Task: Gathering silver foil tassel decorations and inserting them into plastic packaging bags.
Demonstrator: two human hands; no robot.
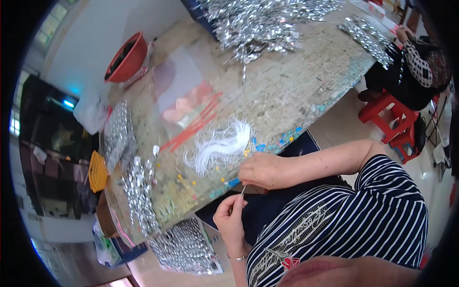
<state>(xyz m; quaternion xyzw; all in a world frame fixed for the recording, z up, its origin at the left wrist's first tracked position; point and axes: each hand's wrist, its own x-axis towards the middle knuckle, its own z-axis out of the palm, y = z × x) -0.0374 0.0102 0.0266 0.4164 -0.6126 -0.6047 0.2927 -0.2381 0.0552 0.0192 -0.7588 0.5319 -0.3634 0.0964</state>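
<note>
One thin strip [243, 190] between pinched left hand [230, 219] and curled right hand [264, 171].

You can pass over the open bench [291, 81] beyond your right hand [267, 171] — but white threads [222, 147] and red strips [193, 126] obstruct leftward, and heaped silver strands [260, 28] block the far side.

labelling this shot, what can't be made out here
All in the head view:
Right hand: fingertips mostly hidden behind its knuckles.
Thin piece in the left hand: too small to identify.
Red basket: contents dark and blurred.
Co-worker: head cut off by the picture's dark rim.
</note>
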